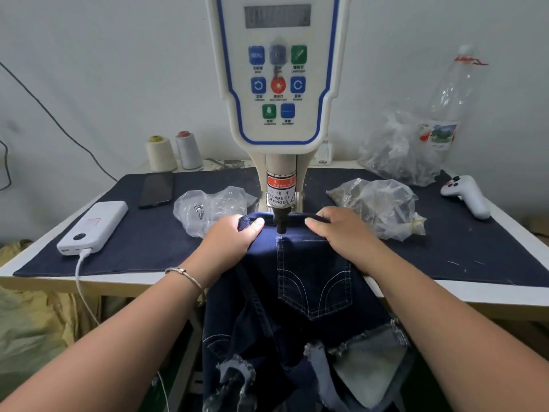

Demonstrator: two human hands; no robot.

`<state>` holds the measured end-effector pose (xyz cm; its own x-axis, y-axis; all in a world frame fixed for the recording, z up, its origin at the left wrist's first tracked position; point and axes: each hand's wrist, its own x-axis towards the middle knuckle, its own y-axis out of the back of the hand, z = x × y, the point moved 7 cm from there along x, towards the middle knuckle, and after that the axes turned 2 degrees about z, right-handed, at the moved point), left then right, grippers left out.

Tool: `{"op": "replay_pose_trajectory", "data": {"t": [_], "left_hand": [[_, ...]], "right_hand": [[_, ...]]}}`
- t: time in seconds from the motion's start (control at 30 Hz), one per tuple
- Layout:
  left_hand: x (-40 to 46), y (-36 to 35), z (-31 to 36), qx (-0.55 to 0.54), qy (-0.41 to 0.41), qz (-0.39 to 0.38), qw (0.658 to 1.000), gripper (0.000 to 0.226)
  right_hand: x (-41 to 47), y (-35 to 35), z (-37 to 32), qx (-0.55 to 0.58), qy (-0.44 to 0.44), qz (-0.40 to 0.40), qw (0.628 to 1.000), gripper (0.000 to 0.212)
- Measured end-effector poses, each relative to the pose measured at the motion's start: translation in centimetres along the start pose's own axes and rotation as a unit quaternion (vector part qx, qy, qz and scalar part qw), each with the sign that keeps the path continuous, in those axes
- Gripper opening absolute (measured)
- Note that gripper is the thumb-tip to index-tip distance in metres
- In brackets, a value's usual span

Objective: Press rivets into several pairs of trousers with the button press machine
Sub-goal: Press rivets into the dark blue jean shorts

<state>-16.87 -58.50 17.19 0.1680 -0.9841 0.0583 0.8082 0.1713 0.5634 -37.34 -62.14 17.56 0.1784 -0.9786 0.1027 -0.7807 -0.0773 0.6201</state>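
Dark blue denim trousers (309, 281) with a stitched back pocket hang over the table's front edge, their waistband under the black punch tip (281, 226) of the white button press machine (279, 84). My left hand (231, 236) grips the waistband left of the punch, thumb on top. On the other side, my right hand (338, 230) holds the waistband, fingers curled over its edge. The punch tip sits at the pocket's upper left corner.
A dark denim mat (154, 242) covers the table. On it lie plastic bags of metal parts (208, 209) (380, 206), a white power bank (95, 227) with cable, a phone (157, 190) and a white controller (466, 196). Two thread cones (173, 153) and a plastic bottle (448, 93) stand behind.
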Motion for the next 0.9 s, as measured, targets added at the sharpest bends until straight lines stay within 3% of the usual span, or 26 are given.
{"op": "replay_pose_trajectory", "data": {"t": [0.07, 0.2, 0.47, 0.73, 0.9], "left_hand": [[0.1, -0.2, -0.2, 0.048, -0.025, -0.001, 0.999, 0.03], [0.2, -0.2, -1.6, 0.083, -0.048, 0.0, 0.995, 0.047], [1.7, -0.1, -2.5, 0.079, -0.103, 0.019, 0.991, 0.047], [2.0, -0.2, -3.2, 0.1, -0.127, 0.042, 0.986, 0.038], [1.3, -0.6, -3.4, 0.106, -0.133, 0.047, 0.984, 0.043]], "right_hand": [[0.0, -0.4, 0.2, -0.064, 0.037, 0.014, 0.997, 0.035], [-0.1, -1.1, 1.8, -0.088, 0.052, 0.016, 0.995, 0.045], [0.5, -1.4, 2.3, -0.077, 0.06, 0.032, 0.995, 0.051], [0.5, -1.9, 1.8, -0.135, 0.078, 0.043, 0.987, 0.048], [-0.7, -2.0, 1.8, -0.225, 0.111, 0.125, 0.96, 0.039]]}}
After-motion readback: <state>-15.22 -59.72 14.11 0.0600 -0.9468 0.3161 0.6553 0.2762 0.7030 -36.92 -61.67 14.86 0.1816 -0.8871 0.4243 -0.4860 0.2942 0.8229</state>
